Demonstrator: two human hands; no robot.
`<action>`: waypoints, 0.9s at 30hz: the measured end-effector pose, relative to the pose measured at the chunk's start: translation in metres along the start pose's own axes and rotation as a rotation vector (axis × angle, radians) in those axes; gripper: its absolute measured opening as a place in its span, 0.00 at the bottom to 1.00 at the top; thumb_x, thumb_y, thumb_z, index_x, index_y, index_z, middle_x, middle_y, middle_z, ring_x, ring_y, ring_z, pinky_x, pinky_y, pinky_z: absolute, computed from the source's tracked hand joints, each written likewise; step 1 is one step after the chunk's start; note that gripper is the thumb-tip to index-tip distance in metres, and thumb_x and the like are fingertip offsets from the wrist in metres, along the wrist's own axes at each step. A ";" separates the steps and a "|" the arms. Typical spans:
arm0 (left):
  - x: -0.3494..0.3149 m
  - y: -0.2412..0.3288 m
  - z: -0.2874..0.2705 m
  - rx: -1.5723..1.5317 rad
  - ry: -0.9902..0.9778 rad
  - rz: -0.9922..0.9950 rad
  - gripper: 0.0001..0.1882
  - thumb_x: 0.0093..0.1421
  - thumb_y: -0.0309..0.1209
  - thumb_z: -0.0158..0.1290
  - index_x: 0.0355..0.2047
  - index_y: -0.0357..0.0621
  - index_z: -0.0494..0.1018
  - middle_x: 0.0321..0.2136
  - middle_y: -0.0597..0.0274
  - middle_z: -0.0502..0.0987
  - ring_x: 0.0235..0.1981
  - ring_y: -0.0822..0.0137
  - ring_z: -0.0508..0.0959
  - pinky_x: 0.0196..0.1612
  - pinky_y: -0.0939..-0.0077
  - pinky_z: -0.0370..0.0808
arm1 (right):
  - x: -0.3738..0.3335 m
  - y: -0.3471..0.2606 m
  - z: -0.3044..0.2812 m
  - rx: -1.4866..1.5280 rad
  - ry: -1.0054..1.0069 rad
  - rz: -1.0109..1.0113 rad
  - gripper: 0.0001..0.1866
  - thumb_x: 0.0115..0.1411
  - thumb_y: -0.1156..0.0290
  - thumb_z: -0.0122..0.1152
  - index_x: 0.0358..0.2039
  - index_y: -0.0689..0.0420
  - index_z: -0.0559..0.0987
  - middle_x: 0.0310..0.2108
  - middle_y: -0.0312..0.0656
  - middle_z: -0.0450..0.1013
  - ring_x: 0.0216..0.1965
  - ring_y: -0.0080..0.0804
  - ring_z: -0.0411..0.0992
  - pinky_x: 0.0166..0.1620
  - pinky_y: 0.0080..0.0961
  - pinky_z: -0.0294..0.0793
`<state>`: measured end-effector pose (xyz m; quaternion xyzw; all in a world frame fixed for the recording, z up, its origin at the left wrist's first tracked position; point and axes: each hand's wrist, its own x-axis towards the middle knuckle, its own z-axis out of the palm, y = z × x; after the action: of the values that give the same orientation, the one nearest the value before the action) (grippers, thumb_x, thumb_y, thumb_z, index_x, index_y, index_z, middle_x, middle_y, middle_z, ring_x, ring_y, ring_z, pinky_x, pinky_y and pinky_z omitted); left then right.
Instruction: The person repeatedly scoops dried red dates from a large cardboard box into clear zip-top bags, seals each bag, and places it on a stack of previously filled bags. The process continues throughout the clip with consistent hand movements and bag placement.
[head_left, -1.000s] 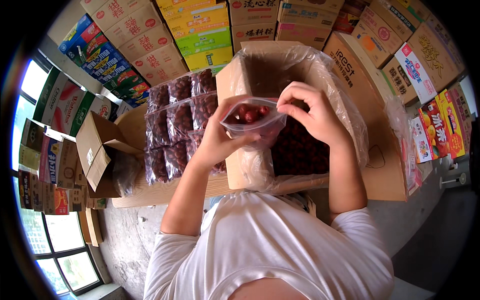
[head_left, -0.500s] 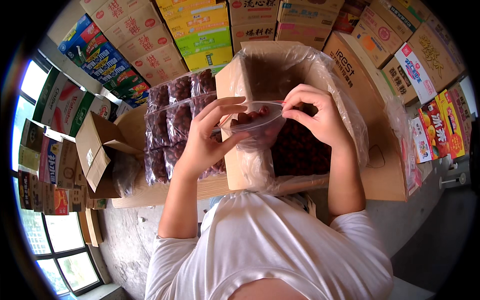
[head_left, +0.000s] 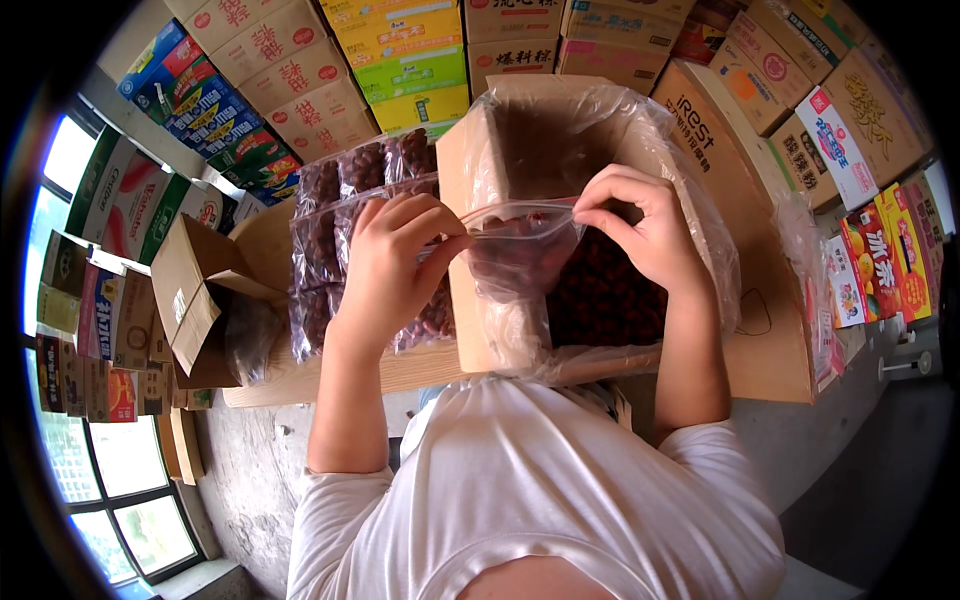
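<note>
I see the left fingers [head_left: 428, 216] pinched on one end of a clear bag's mouth, the right fingers [head_left: 602, 195] pinching the other. The clear bag [head_left: 525, 250] hangs between and just below them, dark red fruits [head_left: 505, 270] showing through its plastic. Half a second ago I had its mouth gaping, the left fingers spread around the rim; now they've closed on the corner, and the mouth's edges lie nearly together. Below the right fingers sits a plastic-lined carton [head_left: 555, 155] with loose fruits. Filled packs [head_left: 318, 245] stand on the bench [head_left: 425, 370], left of and beneath the left fingers.
</note>
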<state>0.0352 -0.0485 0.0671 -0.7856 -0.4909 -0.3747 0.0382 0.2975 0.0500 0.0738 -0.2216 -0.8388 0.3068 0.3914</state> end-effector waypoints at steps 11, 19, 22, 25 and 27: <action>0.014 0.005 0.026 -0.347 0.007 -0.028 0.08 0.49 0.23 0.64 0.30 0.39 0.77 0.33 0.57 0.80 0.36 0.56 0.79 0.39 0.67 0.76 | -0.003 0.012 0.011 0.106 0.098 0.043 0.10 0.54 0.81 0.66 0.36 0.61 0.75 0.30 0.36 0.74 0.34 0.24 0.74 0.41 0.21 0.73; 0.015 0.009 0.030 -0.329 0.047 -0.077 0.06 0.50 0.22 0.62 0.29 0.38 0.77 0.29 0.57 0.81 0.32 0.57 0.80 0.36 0.68 0.77 | -0.004 0.018 -0.003 0.032 -0.002 0.073 0.07 0.51 0.80 0.68 0.27 0.63 0.76 0.28 0.37 0.73 0.33 0.25 0.73 0.40 0.23 0.72; 0.015 0.010 0.029 -0.324 0.049 -0.092 0.05 0.50 0.21 0.61 0.28 0.38 0.77 0.29 0.56 0.81 0.31 0.57 0.81 0.36 0.68 0.77 | -0.002 0.016 -0.003 0.053 0.001 0.080 0.07 0.51 0.81 0.67 0.25 0.63 0.75 0.27 0.38 0.73 0.33 0.26 0.72 0.40 0.23 0.71; 0.015 0.013 0.027 -0.325 0.053 -0.112 0.04 0.51 0.20 0.60 0.28 0.37 0.77 0.28 0.55 0.81 0.31 0.56 0.81 0.35 0.68 0.77 | 0.000 0.014 -0.003 0.045 -0.012 0.079 0.07 0.51 0.81 0.66 0.25 0.63 0.75 0.28 0.39 0.74 0.34 0.29 0.73 0.42 0.24 0.71; 0.016 0.014 0.027 -0.327 0.057 -0.122 0.04 0.51 0.20 0.60 0.28 0.37 0.77 0.29 0.55 0.81 0.31 0.56 0.81 0.35 0.68 0.77 | 0.001 0.013 -0.003 0.033 -0.033 0.083 0.07 0.51 0.81 0.66 0.25 0.63 0.74 0.31 0.40 0.75 0.36 0.31 0.74 0.44 0.26 0.72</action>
<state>0.0646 -0.0324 0.0617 -0.7390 -0.4689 -0.4734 -0.0988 0.3009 0.0610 0.0668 -0.2448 -0.8300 0.3404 0.3679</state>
